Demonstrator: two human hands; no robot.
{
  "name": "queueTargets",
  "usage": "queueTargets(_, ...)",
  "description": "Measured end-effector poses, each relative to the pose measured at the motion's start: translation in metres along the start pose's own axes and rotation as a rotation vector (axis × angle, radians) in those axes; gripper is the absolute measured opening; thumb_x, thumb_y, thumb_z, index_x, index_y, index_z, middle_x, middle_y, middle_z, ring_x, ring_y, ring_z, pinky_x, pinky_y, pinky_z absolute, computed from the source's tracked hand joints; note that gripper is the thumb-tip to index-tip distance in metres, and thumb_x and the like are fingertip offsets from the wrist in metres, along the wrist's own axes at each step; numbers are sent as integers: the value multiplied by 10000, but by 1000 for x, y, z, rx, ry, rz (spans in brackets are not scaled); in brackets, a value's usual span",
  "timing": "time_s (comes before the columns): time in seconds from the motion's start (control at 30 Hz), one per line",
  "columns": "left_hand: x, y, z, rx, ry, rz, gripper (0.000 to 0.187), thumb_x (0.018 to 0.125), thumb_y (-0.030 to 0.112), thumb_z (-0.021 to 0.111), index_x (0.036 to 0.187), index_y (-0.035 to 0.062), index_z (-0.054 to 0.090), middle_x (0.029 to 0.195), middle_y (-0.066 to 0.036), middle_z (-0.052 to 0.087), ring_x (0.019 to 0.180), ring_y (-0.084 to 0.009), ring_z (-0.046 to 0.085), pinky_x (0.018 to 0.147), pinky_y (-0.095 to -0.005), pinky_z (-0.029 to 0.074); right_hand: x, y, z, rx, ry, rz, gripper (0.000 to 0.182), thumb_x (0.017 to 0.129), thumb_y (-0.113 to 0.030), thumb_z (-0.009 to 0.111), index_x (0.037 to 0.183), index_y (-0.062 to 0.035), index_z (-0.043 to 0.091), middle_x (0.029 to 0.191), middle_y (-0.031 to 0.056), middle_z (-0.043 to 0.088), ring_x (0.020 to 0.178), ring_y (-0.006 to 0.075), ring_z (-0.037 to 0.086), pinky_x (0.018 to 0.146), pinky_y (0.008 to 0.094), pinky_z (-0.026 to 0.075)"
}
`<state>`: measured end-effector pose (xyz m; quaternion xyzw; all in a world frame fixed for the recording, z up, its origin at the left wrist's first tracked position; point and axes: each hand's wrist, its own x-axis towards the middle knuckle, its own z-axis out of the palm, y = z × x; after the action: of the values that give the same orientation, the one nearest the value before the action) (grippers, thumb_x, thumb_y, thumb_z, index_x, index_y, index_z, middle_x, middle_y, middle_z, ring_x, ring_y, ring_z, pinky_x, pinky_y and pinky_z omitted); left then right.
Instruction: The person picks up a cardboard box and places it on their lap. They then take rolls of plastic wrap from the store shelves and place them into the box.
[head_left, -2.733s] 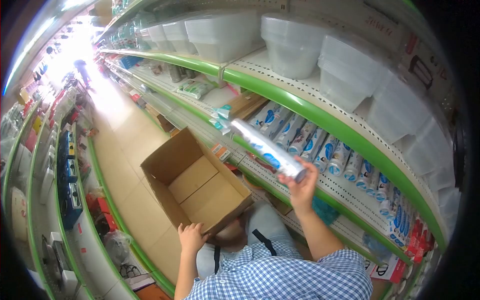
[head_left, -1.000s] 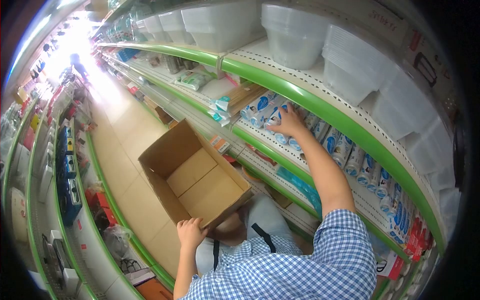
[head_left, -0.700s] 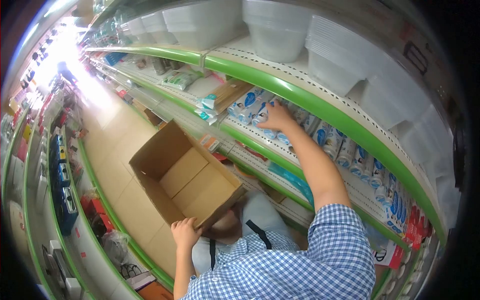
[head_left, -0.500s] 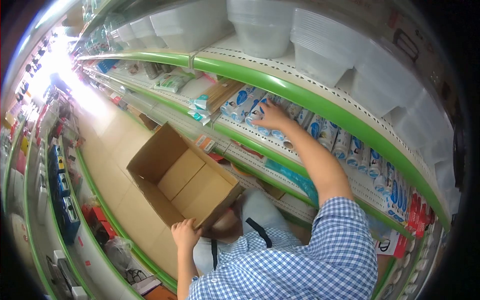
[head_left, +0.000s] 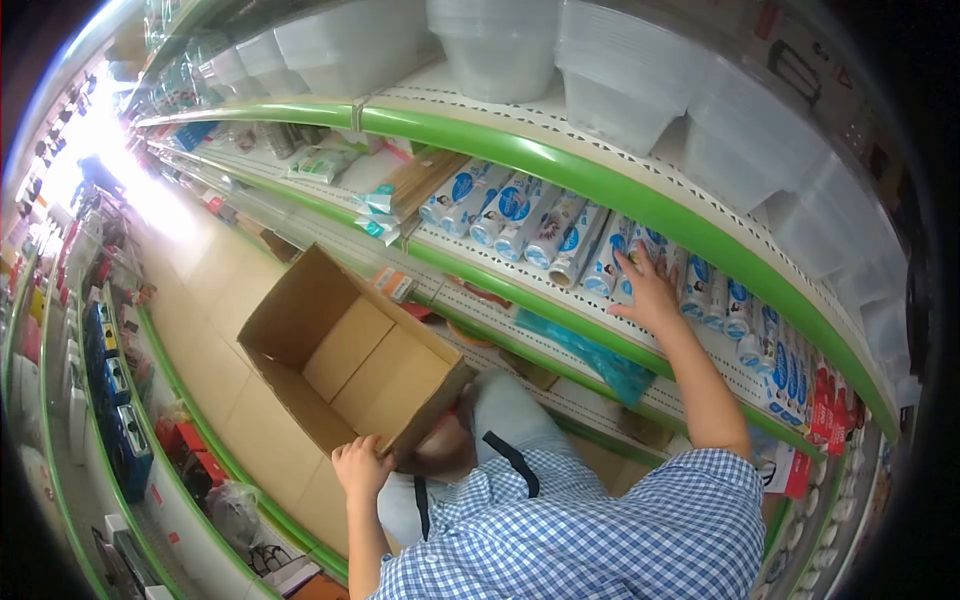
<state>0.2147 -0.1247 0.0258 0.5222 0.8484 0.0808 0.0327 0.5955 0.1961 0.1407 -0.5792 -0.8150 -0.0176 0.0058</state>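
My left hand (head_left: 361, 466) grips the near rim of a brown cardboard box (head_left: 385, 375), fingers folded over the edge. The box stands tilted by my knees with its top open and its inner bottom showing. On the shelf to the right, my right hand (head_left: 650, 294) rests its spread fingers on a row of plastic-wrapped white rolls with blue labels (head_left: 512, 208). Some of the rolls under it are partly hidden. One roll (head_left: 577, 250) just left of this hand shows its round brown core end.
Stacks of clear plastic tubs (head_left: 620, 85) line the shelf above. Bundled wooden sticks (head_left: 432, 180) lie left of the rolls, and red packs (head_left: 828, 415) are at the right end. A teal bag (head_left: 590, 355) hangs below. Across the aisle floor (head_left: 215, 335) runs another shelf (head_left: 185, 400).
My right hand has moved rightward along the row, from the rolls at its left end to those near the middle. My left hand stays on the box rim.
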Motion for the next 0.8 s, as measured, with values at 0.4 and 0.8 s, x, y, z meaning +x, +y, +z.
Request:
queueTargets(0.4,-18,7,7,28,-23,97,206,688,291,680,870,194,694,884,-5,655,857,-233,595,860,-394,376,-13,-9,38,121,412,-6,503,620,-261,782,1053,-96,586,1321,115,413,1063,410,466,991,487,335)
queueTargets(0.8,-58,30,43,109,-203,145,251,754,190,556,989,147,632,892,-65,636,878,-262,597,878,-477,365,-46,6,-17,1074,942,278,332,667,-18,664,978,-61,555,1179,136,525,1110,240,493,962,359,366)
